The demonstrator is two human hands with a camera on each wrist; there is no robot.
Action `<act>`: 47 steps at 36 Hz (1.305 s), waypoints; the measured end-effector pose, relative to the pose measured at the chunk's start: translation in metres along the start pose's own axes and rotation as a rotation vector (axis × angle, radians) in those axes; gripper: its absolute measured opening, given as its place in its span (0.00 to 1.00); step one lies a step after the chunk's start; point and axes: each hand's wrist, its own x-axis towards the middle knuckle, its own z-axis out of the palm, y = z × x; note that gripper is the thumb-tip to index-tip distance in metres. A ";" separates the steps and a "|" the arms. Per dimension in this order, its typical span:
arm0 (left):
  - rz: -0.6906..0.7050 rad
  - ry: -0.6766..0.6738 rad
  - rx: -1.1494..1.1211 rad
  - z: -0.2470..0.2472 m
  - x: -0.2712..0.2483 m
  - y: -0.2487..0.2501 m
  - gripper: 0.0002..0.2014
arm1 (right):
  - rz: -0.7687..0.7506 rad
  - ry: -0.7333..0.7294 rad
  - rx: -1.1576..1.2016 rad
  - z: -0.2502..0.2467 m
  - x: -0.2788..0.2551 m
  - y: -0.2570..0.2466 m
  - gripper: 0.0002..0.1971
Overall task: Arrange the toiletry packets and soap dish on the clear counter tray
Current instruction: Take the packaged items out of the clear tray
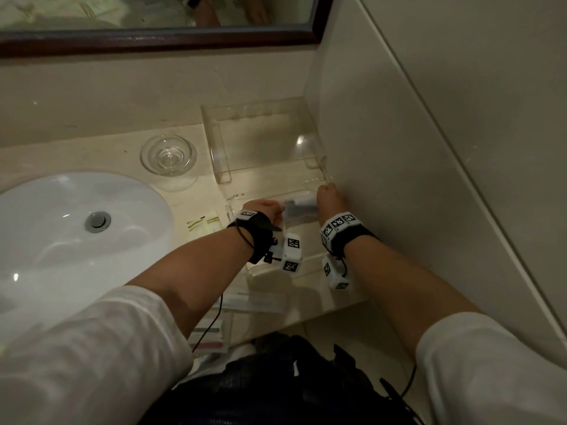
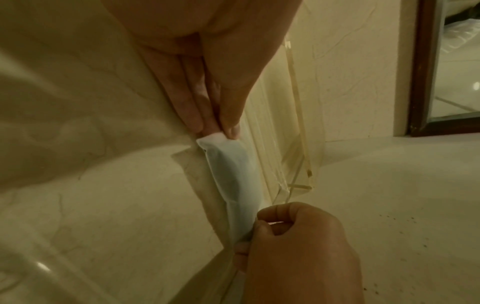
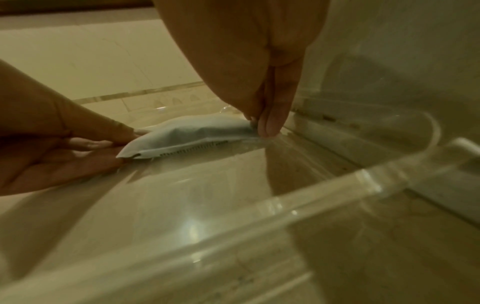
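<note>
A white toiletry packet point(image 1: 299, 207) lies low in the front section of the clear tray point(image 1: 260, 139), stretched between both hands. My left hand point(image 1: 277, 207) pinches its left end. In the left wrist view, thumb and fingers point(image 2: 193, 115) close on the packet's point(image 2: 228, 170) corner. My right hand point(image 1: 325, 194) pinches the other end next to the side wall. In the right wrist view, its fingertips point(image 3: 270, 127) clamp the packet point(image 3: 192, 135) just above the tray floor. The glass soap dish point(image 1: 168, 154) stands on the counter left of the tray.
A white sink basin point(image 1: 70, 240) fills the left. A striped packet point(image 1: 204, 223) lies between basin and tray. More packets point(image 1: 254, 302) lie near the counter's front edge under my left forearm. A wall point(image 1: 383, 148) closes the right side, with a mirror frame point(image 1: 153, 38) behind.
</note>
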 end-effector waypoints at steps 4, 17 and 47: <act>-0.007 -0.024 -0.041 0.000 0.001 0.000 0.05 | -0.001 0.009 -0.004 -0.001 0.002 0.002 0.16; 0.012 -0.032 -0.081 0.000 -0.001 -0.002 0.02 | 0.023 0.046 -0.014 0.000 0.002 0.003 0.16; 0.173 -0.088 0.393 -0.035 -0.029 0.031 0.06 | 0.143 0.133 0.584 -0.004 -0.014 -0.006 0.12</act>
